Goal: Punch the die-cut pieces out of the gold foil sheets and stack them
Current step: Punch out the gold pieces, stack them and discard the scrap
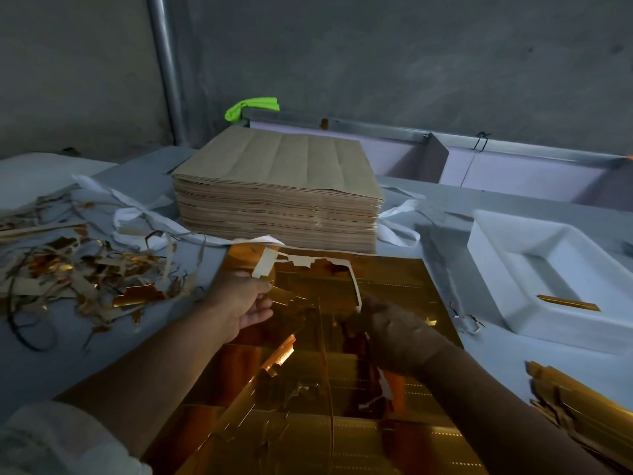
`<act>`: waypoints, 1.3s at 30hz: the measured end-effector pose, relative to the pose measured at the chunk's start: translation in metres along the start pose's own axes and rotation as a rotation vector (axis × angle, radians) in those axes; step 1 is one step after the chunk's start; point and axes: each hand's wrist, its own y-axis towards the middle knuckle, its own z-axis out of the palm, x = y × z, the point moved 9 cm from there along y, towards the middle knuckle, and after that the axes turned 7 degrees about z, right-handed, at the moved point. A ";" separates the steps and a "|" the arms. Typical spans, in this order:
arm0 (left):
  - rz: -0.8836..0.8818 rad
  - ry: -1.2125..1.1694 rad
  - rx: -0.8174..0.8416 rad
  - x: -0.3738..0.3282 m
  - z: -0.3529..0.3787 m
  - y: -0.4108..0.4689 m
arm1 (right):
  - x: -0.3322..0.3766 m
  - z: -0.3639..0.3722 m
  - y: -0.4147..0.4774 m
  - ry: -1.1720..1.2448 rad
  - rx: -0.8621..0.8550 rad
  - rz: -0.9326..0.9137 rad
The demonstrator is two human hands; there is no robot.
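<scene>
A gold foil sheet lies in front of me on the grey table, its die-cut pattern partly torn open. My left hand pinches a strip of the sheet's waste frame, whose pale back side curls upward. My right hand grips the foil just right of the centre, fingers curled over a torn edge. A thick stack of brown-backed sheets stands behind the foil. Punched gold pieces are piled at the right edge.
Gold and brown scrap strips litter the table's left side, with white straps among them. A white foam tray at the right holds one gold strip. A metal pole and grey wall stand behind.
</scene>
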 end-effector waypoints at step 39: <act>0.126 0.961 0.501 -0.005 0.045 -0.039 | 0.008 -0.017 -0.007 0.453 0.059 0.379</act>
